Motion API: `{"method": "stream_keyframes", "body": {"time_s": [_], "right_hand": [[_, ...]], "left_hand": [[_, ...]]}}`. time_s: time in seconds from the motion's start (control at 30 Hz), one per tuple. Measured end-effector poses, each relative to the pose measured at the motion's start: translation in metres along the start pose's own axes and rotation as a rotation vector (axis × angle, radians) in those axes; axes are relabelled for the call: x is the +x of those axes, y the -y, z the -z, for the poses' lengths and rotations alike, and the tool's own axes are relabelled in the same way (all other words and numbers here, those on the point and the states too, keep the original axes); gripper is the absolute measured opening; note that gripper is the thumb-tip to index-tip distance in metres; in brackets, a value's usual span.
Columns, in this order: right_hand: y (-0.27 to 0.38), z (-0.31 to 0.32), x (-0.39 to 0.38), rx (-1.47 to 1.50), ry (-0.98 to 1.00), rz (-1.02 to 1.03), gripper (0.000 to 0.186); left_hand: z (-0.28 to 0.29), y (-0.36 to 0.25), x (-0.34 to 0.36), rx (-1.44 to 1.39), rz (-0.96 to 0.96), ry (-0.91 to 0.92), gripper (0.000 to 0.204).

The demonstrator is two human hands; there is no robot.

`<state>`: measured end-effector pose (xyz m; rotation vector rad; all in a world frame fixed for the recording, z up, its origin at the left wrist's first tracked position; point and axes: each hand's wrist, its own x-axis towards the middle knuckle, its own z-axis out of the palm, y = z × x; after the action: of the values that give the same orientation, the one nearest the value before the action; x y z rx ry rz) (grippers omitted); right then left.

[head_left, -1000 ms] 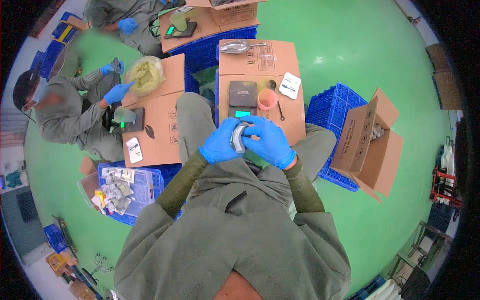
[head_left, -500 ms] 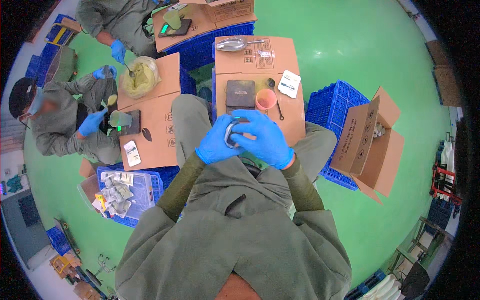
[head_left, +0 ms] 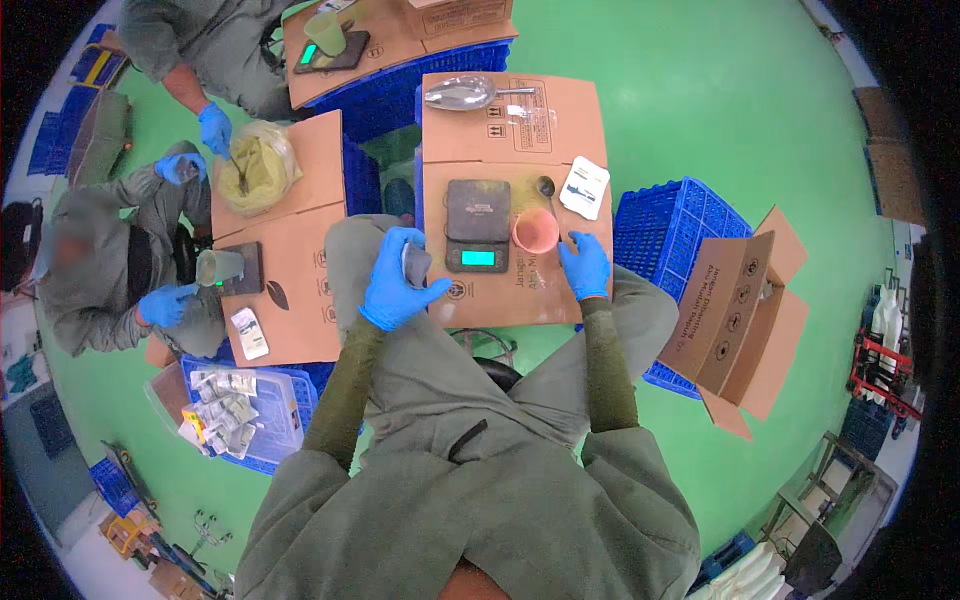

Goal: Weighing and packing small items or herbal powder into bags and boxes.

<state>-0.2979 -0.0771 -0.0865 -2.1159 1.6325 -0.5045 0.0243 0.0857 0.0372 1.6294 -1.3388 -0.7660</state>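
Your left hand (head_left: 398, 283) is curled around the grey pouch (head_left: 416, 264), thumb spread to the right, just beyond your left knee (head_left: 362, 250) and beside the bench (head_left: 500, 300). Half a second ago both hands were on that pouch in front of you; they are now apart. Your right hand (head_left: 586, 266) has moved to the right side of the bench, fingers part bent. Its fingertips are at the lower end of the spoon (head_left: 546, 186); you cannot tell from here whether they grip the handle, since that end is lost against them. The pouch's lower part is covered by your left fingers, and its contents cannot be made out.

On the bench, the display of the scale (head_left: 478, 225), earlier covered by your hands, is now uncovered. The pink cup (head_left: 535, 231) stands right of the scale; its fill is unclear. A white packet (head_left: 584, 188) lies beyond your right hand, and the metal scoop (head_left: 462, 94) near the far edge.

Farther left, a co-worker's hand (head_left: 168, 305) has dropped beside a green cup (head_left: 219, 267); the spoon it raised earlier cannot be made out. That person's head is partly blurred.
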Motion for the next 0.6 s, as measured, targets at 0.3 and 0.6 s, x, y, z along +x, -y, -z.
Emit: {"method": "stream_keyframes", "body": {"time_s": [0.3,0.6], "right_hand": [[-0.01,-0.017,0.012,-0.131,0.17,-0.062,0.02],[0.032,0.04,0.027,0.016,-0.168,-0.157,0.019]], "left_hand": [[-0.005,0.027,0.027,-0.062,-0.022,-0.039,0.064],[0.068,0.063,-0.01,-0.147,-0.053,-0.539,0.063]]}}
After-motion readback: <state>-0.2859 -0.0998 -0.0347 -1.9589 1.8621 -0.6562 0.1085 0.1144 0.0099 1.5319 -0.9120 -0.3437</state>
